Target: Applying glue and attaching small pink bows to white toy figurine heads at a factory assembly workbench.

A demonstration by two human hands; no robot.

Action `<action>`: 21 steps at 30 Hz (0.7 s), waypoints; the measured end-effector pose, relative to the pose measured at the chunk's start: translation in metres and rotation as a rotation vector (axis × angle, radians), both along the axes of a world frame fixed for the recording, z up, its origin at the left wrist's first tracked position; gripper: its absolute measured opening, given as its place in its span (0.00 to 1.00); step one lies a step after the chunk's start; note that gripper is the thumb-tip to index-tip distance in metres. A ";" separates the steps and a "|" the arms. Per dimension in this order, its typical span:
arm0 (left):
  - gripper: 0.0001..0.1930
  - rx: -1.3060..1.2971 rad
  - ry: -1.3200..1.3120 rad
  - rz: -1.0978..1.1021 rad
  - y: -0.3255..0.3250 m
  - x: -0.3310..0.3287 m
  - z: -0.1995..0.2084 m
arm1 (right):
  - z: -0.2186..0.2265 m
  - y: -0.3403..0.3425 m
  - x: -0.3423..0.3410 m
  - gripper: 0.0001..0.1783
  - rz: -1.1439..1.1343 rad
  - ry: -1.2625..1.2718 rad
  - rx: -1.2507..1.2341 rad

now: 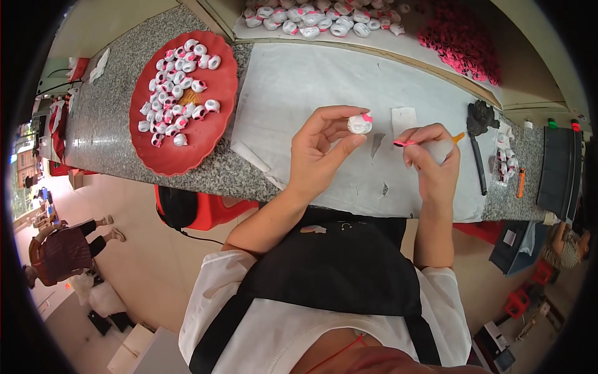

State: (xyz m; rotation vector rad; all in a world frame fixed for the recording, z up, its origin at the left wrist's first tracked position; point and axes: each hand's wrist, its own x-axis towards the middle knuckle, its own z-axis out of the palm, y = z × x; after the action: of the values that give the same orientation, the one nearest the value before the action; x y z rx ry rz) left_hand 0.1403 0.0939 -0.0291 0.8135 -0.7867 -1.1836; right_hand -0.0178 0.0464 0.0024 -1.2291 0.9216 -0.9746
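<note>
Over the white sheet [299, 81], my left hand [321, 153] pinches a small round white piece [359, 124] with a pink patch at its top, between thumb and fingers. To its right, my right hand [433, 159] is closed, its thumb and forefinger gripping a small pink piece [403, 143] with a dark middle. In that same palm sits a whitish rounded thing [440, 151], mostly hidden by the fingers. An orange tip [459, 137] shows beside the hand; I cannot tell whether it belongs to the whitish thing. The two small pieces are apart.
A red scalloped plate [218, 56] with many white-and-pink pieces stands left. White pieces [336, 19] and a pink heap [461, 40] fill the shelf behind. A black-handled tool [478, 165], orange stick [521, 182] and bagged pieces [506, 162] lie right. Another person [62, 250] is far left.
</note>
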 end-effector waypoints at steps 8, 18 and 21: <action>0.15 -0.156 -0.522 0.051 0.000 -0.008 -0.003 | -0.011 0.016 0.006 0.06 0.041 -0.132 0.076; 0.15 -0.200 -0.629 0.057 -0.001 -0.009 -0.002 | -0.018 0.015 0.007 0.07 -0.007 -0.148 0.089; 0.14 -0.231 -0.649 0.046 -0.002 -0.008 -0.002 | -0.019 0.013 0.007 0.07 -0.021 -0.125 0.065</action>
State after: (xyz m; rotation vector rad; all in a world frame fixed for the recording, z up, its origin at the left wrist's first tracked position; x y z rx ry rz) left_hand 0.1321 0.0918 -0.0310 1.0265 -1.3979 -0.7609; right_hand -0.0113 0.0599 -0.0167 -1.0936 0.8629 -1.0181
